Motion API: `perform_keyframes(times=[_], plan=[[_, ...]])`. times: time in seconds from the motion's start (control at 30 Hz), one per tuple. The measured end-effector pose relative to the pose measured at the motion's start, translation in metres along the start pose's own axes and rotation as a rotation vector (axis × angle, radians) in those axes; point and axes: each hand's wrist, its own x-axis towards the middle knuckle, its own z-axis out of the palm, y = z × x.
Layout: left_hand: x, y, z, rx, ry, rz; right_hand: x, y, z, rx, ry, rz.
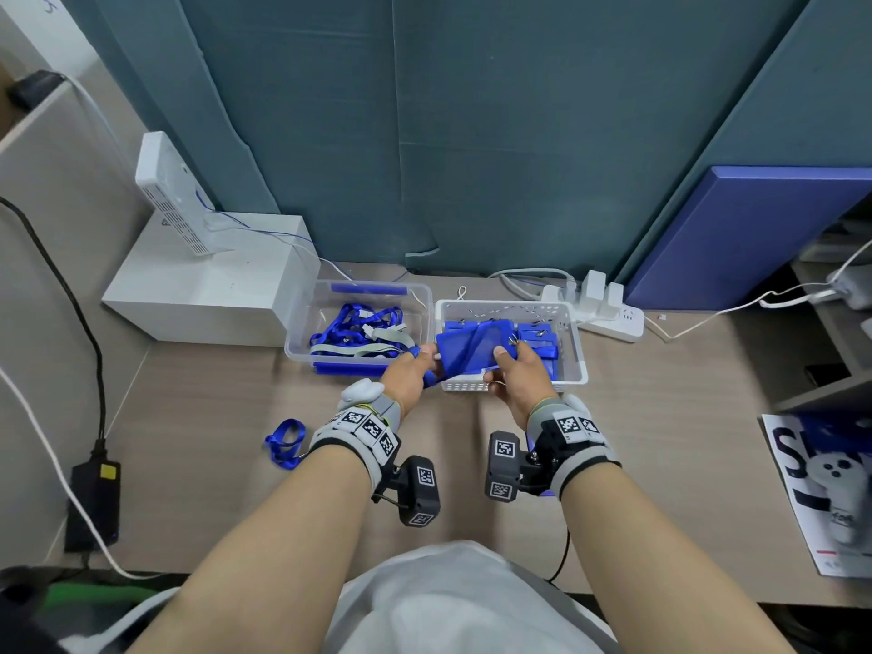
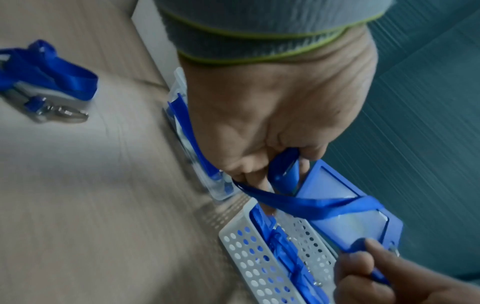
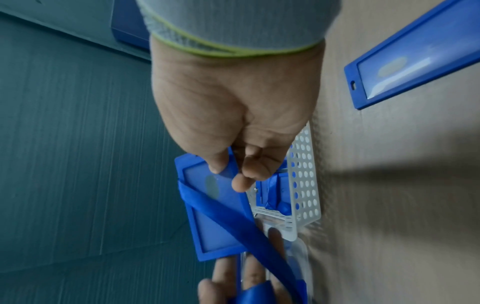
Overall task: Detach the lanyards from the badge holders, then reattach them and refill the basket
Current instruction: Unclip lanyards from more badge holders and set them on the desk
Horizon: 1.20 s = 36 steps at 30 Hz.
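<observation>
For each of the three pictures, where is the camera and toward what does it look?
Head: above, facing down; both forearms, white perforated plastic basket.
Left wrist: along the left hand, which grips the blue ribbon lanyard.
Right wrist: along the right hand, which pinches the blue rectangular badge holder.
All share holder and basket.

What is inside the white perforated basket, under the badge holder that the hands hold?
In the white perforated basket lie several blue badge holders with metal clips. The held badge holder, with a lanyard across it, and both hands cover the front part, so the count is unclear.
</observation>
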Motion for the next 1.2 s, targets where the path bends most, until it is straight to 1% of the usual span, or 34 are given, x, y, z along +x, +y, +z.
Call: perform_keyframes(times=[0.07, 0.13, 0.17, 0.23, 0.33, 0.37, 0.43, 0.5, 0.57, 0.6, 0.73, 0.8, 0.87, 0.93, 0.97, 1.03, 1.07, 1.1, 1.2], plan=[[-0.003, 0.003, 0.004, 0.094, -0.055, -0.075, 0.000, 0.000, 0.000, -0.080, 0.009, -0.027], [-0.007, 0.006, 0.007, 0.053, -0.129, -0.107, 0.001, 0.002, 0.000, -0.202, 0.025, -0.084], [-0.007, 0.005, 0.007, 0.044, -0.143, -0.111, 0.003, 0.002, -0.001, -0.256, 0.037, -0.126], [-0.007, 0.003, 0.003, 0.061, -0.158, -0.135, 0.007, 0.002, -0.004, -0.334, 0.063, -0.190], [-0.009, 0.000, -0.008, 0.124, -0.132, -0.101, 0.008, -0.003, -0.009, -0.441, 0.066, -0.223], [-0.008, 0.000, -0.013, 0.056, -0.116, -0.115, 0.008, -0.003, -0.010, -0.470, 0.058, -0.227], [-0.005, -0.001, -0.019, -0.208, -0.105, -0.142, 0.003, -0.004, -0.010, -0.519, 0.023, -0.212], [-0.004, 0.000, -0.022, -0.459, -0.050, -0.147, -0.001, -0.004, -0.009, -0.578, -0.017, -0.184], [-0.004, 0.002, -0.025, -0.618, -0.001, -0.123, -0.005, -0.005, -0.005, -0.596, -0.065, -0.165], [-0.005, 0.003, -0.025, -0.651, 0.010, -0.102, -0.008, -0.006, -0.003, -0.610, -0.094, -0.156], [-0.005, -0.005, -0.020, -0.583, 0.031, -0.051, -0.012, -0.007, 0.007, -0.690, -0.214, -0.092], [-0.005, -0.011, -0.019, -0.462, 0.073, -0.057, -0.013, -0.006, 0.011, -0.729, -0.269, -0.075], [-0.003, -0.020, -0.020, -0.362, 0.081, -0.065, -0.014, -0.005, 0.013, -0.755, -0.303, -0.065], [-0.004, -0.022, -0.021, -0.371, 0.034, -0.044, -0.015, -0.003, 0.016, -0.765, -0.325, -0.061], [-0.005, -0.023, -0.022, -0.352, -0.018, -0.015, -0.015, -0.003, 0.017, -0.768, -0.330, -0.061], [-0.012, -0.021, -0.023, -0.235, -0.146, 0.030, -0.017, -0.003, 0.017, -0.779, -0.333, -0.071], [-0.013, -0.023, -0.022, -0.169, -0.181, 0.049, -0.017, -0.003, 0.016, -0.788, -0.333, -0.076], [-0.015, -0.024, -0.021, -0.122, -0.195, 0.065, -0.017, -0.003, 0.016, -0.794, -0.329, -0.077], [-0.016, -0.029, -0.019, -0.048, -0.153, 0.086, -0.018, -0.001, 0.017, -0.797, -0.311, -0.099]])
